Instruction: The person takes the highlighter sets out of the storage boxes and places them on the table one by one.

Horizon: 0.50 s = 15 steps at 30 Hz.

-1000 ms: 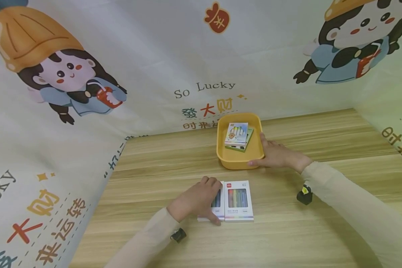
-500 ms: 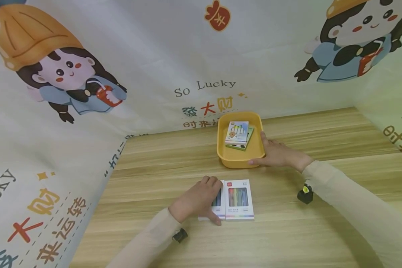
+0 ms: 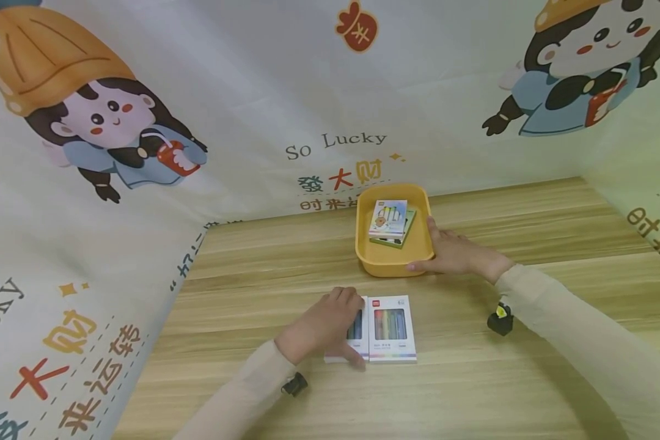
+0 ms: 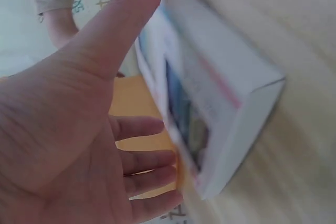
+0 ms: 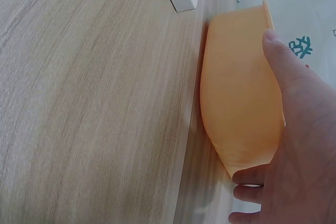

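Two white boxes lie flat side by side on the wooden table, each with a window showing coloured sticks. My left hand (image 3: 321, 327) spans the left white box (image 3: 357, 351), thumb by its near end and fingers by its far end. In the left wrist view those fingers are extended beside this box, hiding none of its window. The right white box (image 3: 393, 330) is uncovered. Behind them stands a yellow bin (image 3: 390, 270). My right hand (image 3: 456, 252) touches the bin's right side, thumb at the near corner and fingers along the outer wall.
Inside the bin, a small white-and-blue box (image 3: 387, 220) lies on top of a green-edged box (image 3: 409, 225). Printed cloth (image 3: 445, 140) hangs behind the table (image 3: 462, 379) and on both sides.
My left thumb has shifted very slightly at the near end of the left white box. The right hand, the bin and both white boxes stay in place.
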Motion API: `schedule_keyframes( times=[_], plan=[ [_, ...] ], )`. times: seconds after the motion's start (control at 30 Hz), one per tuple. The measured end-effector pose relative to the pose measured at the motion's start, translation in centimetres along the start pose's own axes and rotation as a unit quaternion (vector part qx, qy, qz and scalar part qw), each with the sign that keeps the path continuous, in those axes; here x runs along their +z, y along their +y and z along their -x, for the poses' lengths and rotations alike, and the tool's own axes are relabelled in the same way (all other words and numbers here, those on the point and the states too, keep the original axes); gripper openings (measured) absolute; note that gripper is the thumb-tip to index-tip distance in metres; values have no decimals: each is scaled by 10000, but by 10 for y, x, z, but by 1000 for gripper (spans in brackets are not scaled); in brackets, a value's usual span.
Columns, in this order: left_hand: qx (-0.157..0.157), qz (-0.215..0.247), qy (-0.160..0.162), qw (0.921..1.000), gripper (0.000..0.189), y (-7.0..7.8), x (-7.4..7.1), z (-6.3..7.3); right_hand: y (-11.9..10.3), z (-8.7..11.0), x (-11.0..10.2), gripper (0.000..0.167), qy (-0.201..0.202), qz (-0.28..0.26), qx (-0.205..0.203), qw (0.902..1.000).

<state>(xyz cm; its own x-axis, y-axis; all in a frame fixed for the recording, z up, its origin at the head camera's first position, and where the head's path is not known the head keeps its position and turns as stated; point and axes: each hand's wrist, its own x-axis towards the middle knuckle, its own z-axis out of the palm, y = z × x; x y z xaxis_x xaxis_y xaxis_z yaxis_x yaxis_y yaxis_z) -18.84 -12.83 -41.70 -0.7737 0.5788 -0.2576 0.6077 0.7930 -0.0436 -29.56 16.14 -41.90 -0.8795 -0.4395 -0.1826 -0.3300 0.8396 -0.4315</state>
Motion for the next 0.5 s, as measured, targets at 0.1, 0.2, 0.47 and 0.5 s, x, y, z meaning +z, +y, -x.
schedule_keyframes(
  times=[0.1,0.2,0.47,0.5],
  plan=[
    [-114,56,16,9999,115,-4,-12,-1,0,0,0,131,-10,-22,26,10000],
    [-243,160,82,9995,114,-9,-26,-2,1,0,0,131,-20,-75,25,10000],
    [-219,214,50,9995,108,-14,-38,-6,1,0,0,129,2,-148,-18,9999],
    [-212,243,42,9995,108,-14,-37,-7,1,0,0,130,9,-156,-29,9999]
  ],
)
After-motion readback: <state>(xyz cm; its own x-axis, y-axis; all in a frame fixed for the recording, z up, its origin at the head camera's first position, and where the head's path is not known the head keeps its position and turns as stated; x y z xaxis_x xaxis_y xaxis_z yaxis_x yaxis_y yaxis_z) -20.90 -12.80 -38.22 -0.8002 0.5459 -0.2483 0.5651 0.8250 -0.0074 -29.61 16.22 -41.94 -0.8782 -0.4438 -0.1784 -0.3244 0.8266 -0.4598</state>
